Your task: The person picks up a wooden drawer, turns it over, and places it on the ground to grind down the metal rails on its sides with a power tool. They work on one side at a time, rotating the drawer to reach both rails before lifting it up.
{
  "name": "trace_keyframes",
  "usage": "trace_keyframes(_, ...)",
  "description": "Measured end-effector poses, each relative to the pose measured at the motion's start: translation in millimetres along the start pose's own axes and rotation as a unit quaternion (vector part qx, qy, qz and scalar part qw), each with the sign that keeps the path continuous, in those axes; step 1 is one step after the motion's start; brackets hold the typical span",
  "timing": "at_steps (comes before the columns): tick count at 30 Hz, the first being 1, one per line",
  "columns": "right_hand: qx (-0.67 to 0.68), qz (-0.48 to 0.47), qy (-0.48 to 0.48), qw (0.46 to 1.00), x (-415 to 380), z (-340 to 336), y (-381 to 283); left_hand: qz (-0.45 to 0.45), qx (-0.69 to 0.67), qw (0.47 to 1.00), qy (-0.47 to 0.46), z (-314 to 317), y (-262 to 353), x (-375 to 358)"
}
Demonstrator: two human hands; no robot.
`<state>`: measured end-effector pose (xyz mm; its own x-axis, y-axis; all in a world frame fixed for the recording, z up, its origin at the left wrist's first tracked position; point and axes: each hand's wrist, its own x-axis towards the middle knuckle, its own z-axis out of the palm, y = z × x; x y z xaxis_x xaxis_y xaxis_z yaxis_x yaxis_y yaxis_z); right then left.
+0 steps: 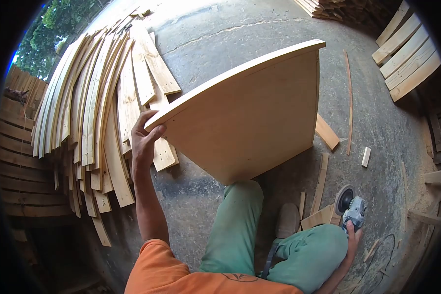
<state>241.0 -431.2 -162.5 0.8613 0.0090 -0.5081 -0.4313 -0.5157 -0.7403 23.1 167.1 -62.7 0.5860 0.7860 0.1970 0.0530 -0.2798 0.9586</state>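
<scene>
My left hand (pixel 146 138) grips the near left corner of a large wooden panel (pixel 250 112), thumb on the broad face and fingers over the edge. The panel stands tilted on the floor, with a pale strip of wood (pixel 235 73) along its top edge. Its lower corner is by my left knee. Down at the right, beside my right knee, my right hand (pixel 352 235) is closed around the body of an angle grinder (pixel 355 213). A round disc (pixel 344 198) on the grinder faces left, apart from the panel.
A big pile of planks (pixel 93 98) lies on the left. Offcuts (pixel 323 179) and a small block (pixel 366 157) are on the concrete floor (pixel 377 122). Slatted wood (pixel 411 54) stands at the right, above sawdust. A dark cord (pixel 389 245) curls near my right hand.
</scene>
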Motion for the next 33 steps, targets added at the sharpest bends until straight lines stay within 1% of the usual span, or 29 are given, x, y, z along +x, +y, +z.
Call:
trace_keyframes(4,-0.012,-0.014,0.009,1.000,-11,5,5,-0.007,-0.037,0.999,-0.008,-4,-7,-3)
trace_keyframes(8,0.008,-0.024,0.019,1.000,-21,9,9,-0.009,-0.080,0.997,-0.006,0,-7,-7)
trace_keyframes(9,0.016,-0.032,0.019,0.999,-23,12,8,0.002,-0.088,0.996,0.002,0,-11,-8)
trace_keyframes(13,0.009,-0.039,-0.005,0.999,-25,22,12,-0.009,-0.193,0.981,-0.011,6,-15,-13)
trace_keyframes(16,0.003,-0.049,-0.027,0.998,-27,31,10,-0.005,-0.240,0.971,0.003,11,-21,-15)
trace_keyframes(23,-0.005,-0.068,-0.045,0.997,-30,36,9,0.007,-0.228,0.974,-0.003,12,-19,-20)
trace_keyframes(29,-0.003,-0.085,-0.054,0.995,-24,38,4,0.003,-0.211,0.977,-0.040,0,-11,-21)
trace_keyframes(31,-0.002,-0.091,-0.056,0.994,-21,39,-1,0.019,-0.148,0.988,-0.048,-2,-8,-22)
trace_keyframes(33,-0.002,-0.096,-0.059,0.994,-18,39,-6,0.029,-0.174,0.982,-0.069,-6,-5,-22)
